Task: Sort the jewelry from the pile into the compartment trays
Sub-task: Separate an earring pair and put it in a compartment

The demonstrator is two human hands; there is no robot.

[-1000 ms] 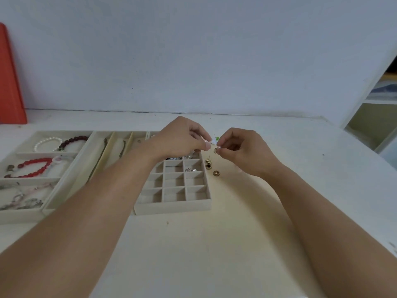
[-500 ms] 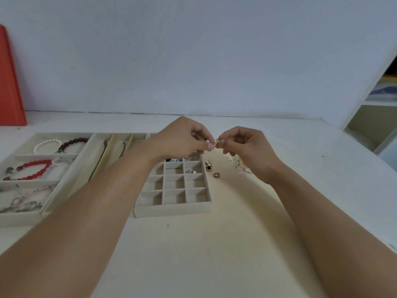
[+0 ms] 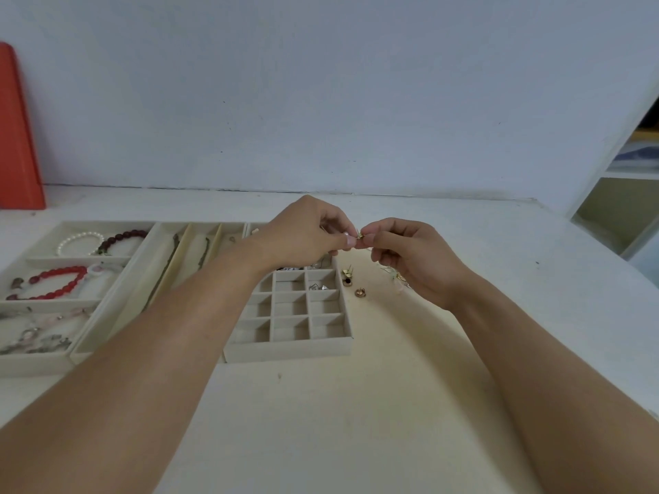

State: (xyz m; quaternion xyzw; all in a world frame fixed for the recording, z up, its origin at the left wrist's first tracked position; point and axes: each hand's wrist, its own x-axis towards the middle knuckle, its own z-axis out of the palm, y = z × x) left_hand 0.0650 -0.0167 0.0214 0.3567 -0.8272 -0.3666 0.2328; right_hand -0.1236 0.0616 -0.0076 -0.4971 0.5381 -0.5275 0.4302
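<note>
My left hand (image 3: 303,231) and my right hand (image 3: 410,254) meet above the far right corner of the small-grid tray (image 3: 285,347). Both pinch one tiny gold earring (image 3: 359,237) between their fingertips. A few loose gold earrings (image 3: 351,281) lie on the table just right of that tray. More thin pieces (image 3: 394,276) sit under my right hand, partly hidden. A silver piece (image 3: 319,287) rests in one cell of the grid.
A long-slot tray (image 3: 117,315) with chains sits left of the grid. At the far left, a wider tray (image 3: 35,354) holds pearl, dark red and red bead bracelets. An orange object (image 3: 18,137) leans on the wall. Shelves stand at right.
Both hands have risen slightly and closed together on the small earring. The thin pieces under my right hand came into view on the table.
</note>
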